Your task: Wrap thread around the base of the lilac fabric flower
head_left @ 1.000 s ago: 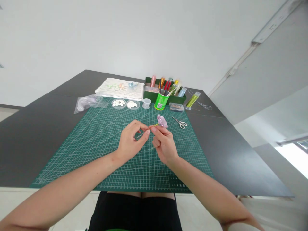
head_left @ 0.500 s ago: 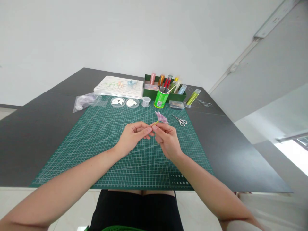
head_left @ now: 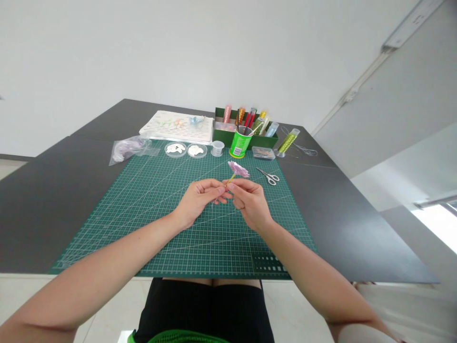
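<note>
Over the mat, fingers tight on stem

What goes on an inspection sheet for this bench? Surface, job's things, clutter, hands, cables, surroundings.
Surface: green gridded mat on a dark tabletop.
Job's things: purple flower with a thin stem, held above the mat.
Clutter: scissors on the mat, right of the flower; two shallow dishes with white pieces; green can of tools; dark green box holding coloured tubes; plastic bag at far left.
Hands: left hand and right hand meet, fingers closed on the stem.
Cables: thin looped cord at far right; type unclear.
Surroundings: white wall behind; white fixture upper right.
</note>
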Demonstrator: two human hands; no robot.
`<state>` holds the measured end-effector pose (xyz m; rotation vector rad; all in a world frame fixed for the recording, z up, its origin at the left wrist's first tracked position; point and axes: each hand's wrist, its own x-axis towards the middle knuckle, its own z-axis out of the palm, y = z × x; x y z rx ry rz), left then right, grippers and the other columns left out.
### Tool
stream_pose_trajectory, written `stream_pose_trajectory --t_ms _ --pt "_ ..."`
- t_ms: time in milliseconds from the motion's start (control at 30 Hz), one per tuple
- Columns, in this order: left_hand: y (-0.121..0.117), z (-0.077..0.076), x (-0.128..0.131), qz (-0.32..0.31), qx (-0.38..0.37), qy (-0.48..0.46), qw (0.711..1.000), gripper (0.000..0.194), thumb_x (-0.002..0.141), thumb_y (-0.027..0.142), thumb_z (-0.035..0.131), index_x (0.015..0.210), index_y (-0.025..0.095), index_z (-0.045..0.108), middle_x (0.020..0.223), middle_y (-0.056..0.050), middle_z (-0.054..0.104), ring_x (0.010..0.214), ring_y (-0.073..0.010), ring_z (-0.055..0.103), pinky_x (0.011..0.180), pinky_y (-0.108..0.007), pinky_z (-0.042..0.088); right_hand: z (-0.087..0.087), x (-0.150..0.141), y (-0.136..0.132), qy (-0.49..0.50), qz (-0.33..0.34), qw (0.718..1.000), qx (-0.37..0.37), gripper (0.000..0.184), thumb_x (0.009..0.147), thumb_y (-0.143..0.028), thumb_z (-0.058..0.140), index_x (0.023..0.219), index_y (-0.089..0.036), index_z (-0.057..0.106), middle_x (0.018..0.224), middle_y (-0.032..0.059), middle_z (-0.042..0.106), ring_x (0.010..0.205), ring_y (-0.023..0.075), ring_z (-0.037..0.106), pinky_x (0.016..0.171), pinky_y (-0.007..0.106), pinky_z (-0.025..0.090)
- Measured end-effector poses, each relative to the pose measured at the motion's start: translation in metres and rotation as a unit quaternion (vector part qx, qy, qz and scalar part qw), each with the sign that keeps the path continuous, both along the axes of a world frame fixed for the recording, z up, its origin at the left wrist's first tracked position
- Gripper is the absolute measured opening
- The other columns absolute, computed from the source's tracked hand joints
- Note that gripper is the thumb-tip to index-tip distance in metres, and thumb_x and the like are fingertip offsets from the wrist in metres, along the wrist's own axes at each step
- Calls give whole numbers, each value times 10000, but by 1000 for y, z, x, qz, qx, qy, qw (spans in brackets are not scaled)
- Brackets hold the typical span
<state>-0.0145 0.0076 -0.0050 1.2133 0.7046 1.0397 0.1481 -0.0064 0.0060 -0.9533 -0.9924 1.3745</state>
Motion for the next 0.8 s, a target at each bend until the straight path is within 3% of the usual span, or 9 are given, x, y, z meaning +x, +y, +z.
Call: stream_pose_trajectory --t_ms 233,467,800 --pt "-2 1 2 9 -9 5 1000 241 818 397 798 845 165 736 832 -58 814 690 -141 716 638 -248 497 2 2 0 -21 -9 1000 8 241 660 -393 884 737 -185 790 527 -35 579 412 30 265 393 225 145" --pt "-3 -1 5 28 -27 -1 999 275 779 411 841 858 162 753 802 -51 805 768 -178 751 691 -266 520 1 1 0 -18 -18 1000 -3 292 631 -405 916 765 -178 790 454 -79 462 402 24 235 385 218 127" --pt "-3 -2 5 35 -17 10 999 267 750 413 868 831 175 779 773 -36 786 749 -163 715 746 -284 534 0 2 0 -20 -14 1000 1 275 662 -392 889 786 -172 779 448 -91 429 408 28 223 396 231 127"
